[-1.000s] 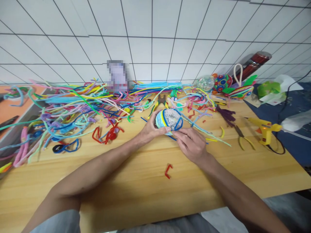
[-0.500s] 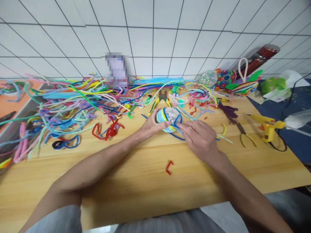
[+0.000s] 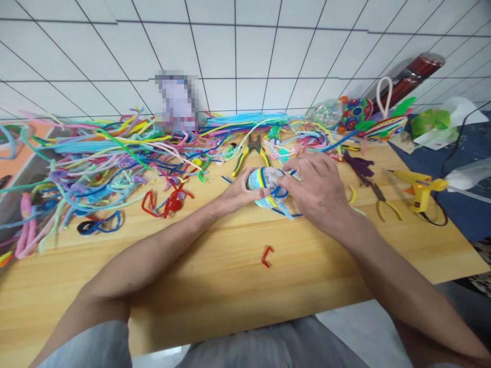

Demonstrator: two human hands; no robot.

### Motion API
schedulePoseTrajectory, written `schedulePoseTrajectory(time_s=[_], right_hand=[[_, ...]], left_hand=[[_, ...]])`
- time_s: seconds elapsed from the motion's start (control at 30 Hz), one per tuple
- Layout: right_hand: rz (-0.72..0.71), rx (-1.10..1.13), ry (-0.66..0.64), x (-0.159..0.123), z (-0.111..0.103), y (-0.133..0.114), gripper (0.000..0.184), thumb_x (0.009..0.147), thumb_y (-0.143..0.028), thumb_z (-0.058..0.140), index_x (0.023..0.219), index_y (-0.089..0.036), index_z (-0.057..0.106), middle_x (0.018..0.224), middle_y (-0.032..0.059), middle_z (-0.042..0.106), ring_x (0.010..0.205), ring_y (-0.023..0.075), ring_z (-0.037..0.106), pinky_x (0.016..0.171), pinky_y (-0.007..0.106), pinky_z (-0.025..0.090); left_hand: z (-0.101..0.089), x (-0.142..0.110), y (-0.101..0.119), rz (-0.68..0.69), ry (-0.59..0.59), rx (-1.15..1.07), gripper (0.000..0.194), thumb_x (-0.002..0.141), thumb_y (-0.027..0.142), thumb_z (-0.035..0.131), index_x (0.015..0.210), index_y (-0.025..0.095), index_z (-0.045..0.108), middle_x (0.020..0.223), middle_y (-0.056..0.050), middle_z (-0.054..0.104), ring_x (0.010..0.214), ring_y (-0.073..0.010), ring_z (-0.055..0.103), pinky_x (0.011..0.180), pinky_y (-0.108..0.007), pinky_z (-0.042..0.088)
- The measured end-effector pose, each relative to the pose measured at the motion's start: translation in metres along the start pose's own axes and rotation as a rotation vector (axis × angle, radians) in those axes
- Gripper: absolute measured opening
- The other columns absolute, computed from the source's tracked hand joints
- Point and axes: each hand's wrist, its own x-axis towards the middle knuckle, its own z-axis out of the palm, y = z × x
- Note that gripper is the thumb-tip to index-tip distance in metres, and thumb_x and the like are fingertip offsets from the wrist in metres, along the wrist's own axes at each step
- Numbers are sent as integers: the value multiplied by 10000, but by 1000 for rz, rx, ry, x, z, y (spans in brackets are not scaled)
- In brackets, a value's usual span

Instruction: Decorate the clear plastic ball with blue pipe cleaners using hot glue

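Note:
A round ball (image 3: 264, 196), wrapped partly in light blue, yellow and dark blue pipe cleaners, sits between my hands above the table. Its upper right side is a bare, clear or silvery surface. My left hand (image 3: 241, 191) is closed around the ball's left side, thumb across the front. Fingers of my right hand (image 3: 316, 186) pinch a dark blue pipe cleaner (image 3: 279, 192) against the ball's right side; part of the strand is hidden behind the hand. Just behind the ball lie green-and-yellow pliers (image 3: 253, 151) with their handles spread.
Loose pipe cleaners (image 3: 115, 148) heap along the wall at left. Yellow-handled pliers (image 3: 383, 204) and a yellow glue gun (image 3: 420, 189) with an orange light rest at right. A bent red piece (image 3: 267, 256) lies in front. Finished-looking colourful balls (image 3: 356, 113) stand at the back right.
My right hand has shifted up and over the ball's right side, its fingers now bent down onto the dark blue strand. My left hand keeps its hold. The view has tilted slightly.

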Motion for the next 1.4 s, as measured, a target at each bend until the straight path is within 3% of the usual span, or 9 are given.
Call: schedulePoseTrajectory(time_s=[0.17,0.4,0.57,0.67,0.77,0.93,1.13,1.4], right_hand=[[12,129,-89,11,8,10,216,1112,-199,608,1054,-252,809,1224,76,785,1198,296,656,1036,480,501],[-81,74,-36,17,15,14,265,1152,-251,559,1049,-209,799,1215,116,793,1157,305,673,1001,457,524],[44,210,-120,13,20,15,260,1130,-251,575,1079,-239,829,1313,120,791,1213,321,670,1064,497,525],[113,283,-79,8,21,15,220,1104,-281,631,1134,-228,843,1297,131,792,1199,329,679,1056,507,541],[197,386,-19,2,22,11,212,1086,-282,664,1201,-248,839,1241,112,809,1166,313,708,1063,515,553],[304,535,93,-8,22,-1,238,1052,-274,730,1273,-284,818,1227,98,846,1148,312,769,1051,538,587],[316,527,178,-13,25,-12,255,1060,-250,739,1310,-257,788,1217,114,859,1137,303,803,1010,511,628],[224,473,147,-13,24,-14,360,1084,-164,638,1418,-242,748,1327,120,856,1193,292,809,1056,520,632]], left_hand=[[-1,-1,3,5,-35,-4,950,658,664,931,1406,176,608,1312,-124,733,1203,-334,702,1037,-432,593],[-3,-2,1,-14,-16,-15,898,676,644,935,1376,188,607,1219,-92,716,1127,-303,690,956,-396,597],[0,-1,-3,-4,-8,-36,929,644,700,965,1330,186,606,1251,-101,724,1158,-308,695,987,-391,596],[5,-1,-9,29,17,-59,983,636,747,963,1357,198,583,1281,-105,724,1178,-307,696,1011,-397,597],[9,-3,-16,122,88,-19,1003,692,735,938,1442,202,537,1364,-132,707,1250,-326,695,1090,-449,594],[11,-10,-25,391,214,233,983,793,541,916,1587,212,440,1605,-198,605,1497,-371,619,1313,-548,483],[11,-10,-35,580,328,453,1026,776,425,933,1625,215,396,1599,-211,618,1505,-401,636,1292,-586,524],[8,-9,-38,772,319,551,1023,807,365,901,1660,212,358,1583,-214,623,1504,-408,646,1264,-594,552]])
